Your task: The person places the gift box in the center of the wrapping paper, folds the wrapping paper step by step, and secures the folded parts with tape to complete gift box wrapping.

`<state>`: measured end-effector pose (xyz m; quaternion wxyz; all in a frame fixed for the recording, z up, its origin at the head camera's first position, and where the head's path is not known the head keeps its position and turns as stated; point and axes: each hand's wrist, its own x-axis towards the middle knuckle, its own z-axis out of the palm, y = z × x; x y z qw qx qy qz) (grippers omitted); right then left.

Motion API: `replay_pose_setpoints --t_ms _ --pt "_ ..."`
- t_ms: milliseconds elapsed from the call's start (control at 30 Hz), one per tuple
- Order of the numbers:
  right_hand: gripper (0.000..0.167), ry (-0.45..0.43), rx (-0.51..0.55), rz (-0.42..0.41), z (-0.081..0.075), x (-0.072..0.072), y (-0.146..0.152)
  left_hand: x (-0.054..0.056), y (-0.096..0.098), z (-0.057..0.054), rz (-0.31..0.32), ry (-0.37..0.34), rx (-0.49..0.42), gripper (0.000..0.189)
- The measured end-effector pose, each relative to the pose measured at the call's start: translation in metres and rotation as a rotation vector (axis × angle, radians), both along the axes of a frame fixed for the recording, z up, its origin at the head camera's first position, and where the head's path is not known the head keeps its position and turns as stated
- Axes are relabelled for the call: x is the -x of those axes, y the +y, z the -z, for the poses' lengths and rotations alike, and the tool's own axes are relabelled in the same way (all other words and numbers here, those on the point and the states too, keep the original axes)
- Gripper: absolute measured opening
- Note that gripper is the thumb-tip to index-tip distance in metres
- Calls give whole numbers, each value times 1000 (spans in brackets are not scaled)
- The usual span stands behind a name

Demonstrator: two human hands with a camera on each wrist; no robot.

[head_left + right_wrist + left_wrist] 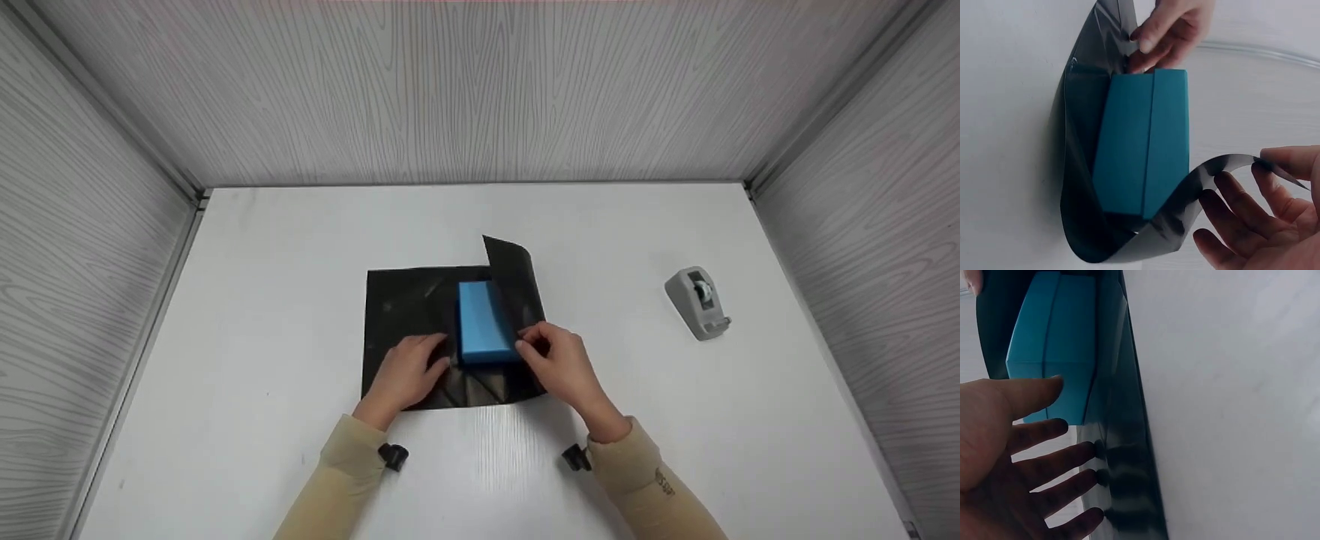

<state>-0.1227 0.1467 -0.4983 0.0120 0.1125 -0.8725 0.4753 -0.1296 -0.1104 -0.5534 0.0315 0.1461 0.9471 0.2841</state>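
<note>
A blue box (481, 322) lies on a glossy black sheet (401, 300), right of the sheet's middle. My right hand (561, 367) pinches the sheet's right edge between thumb and forefinger; that side curls up and partly covers the box's right side. In the right wrist view the lifted flap (1171, 225) bends around the box's near end, and the right hand's other fingers (1247, 208) lie behind it. My left hand (409, 373) rests on the sheet left of the box, fingers spread. In the left wrist view its fingertips (1094, 478) touch the black surface, with the thumb in front of the box.
A grey tape dispenser (697, 302) stands on the white table (285, 300) to the right. Wood-grain panels (480, 97) enclose the table at the back and both sides. Small black wrist cameras (394, 456) sit at both cuffs.
</note>
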Motion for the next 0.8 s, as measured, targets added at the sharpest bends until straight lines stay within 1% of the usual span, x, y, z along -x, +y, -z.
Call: replay_pose_setpoints --t_ms 167,300,367,467,533,600,667,800 --pt "8 10 -61 -60 1 0 -10 2 1 -4 -33 -33 -18 39" --pt "16 -1 -114 -123 2 -1 -15 3 2 -6 -30 -31 -26 38" --pt "22 -8 -144 -171 3 -2 -15 4 2 -6 -32 -44 -34 39" --pt "30 -8 -182 -246 5 -2 -14 6 4 -9 -61 -83 -85 42" --pt "34 0 -202 -280 6 -2 -13 9 6 -12 -87 -101 -135 45" --pt "37 14 -214 -301 7 -2 -12 12 10 -15 -110 -106 -184 47" --pt "38 24 -227 -311 7 -1 -11 15 15 -19 -117 -100 -217 48" --pt "37 48 -258 -331 8 -2 -9 20 26 -24 -118 -103 -243 50"
